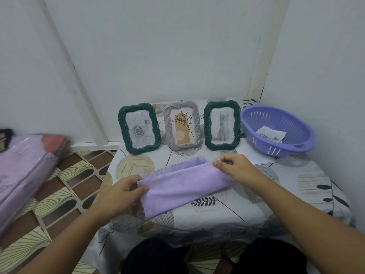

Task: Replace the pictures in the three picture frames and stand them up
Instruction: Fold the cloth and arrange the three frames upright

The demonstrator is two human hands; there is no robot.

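Three frames upright, both hands on a folded lilac cloth.

On the bench [276, 194]: rose-picture green frame [139, 128] at 11 o'clock, grey frame [182, 125] at 12, cat-picture green frame [222, 125] at 1, all standing. Purple basket [277, 129] at 2, papers inside. Left hand [120, 193] pinches the lilac cloth [181, 189] at its left end; right hand [235, 168] pinches its right end.

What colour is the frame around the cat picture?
Dark green frame, seen in the head view.
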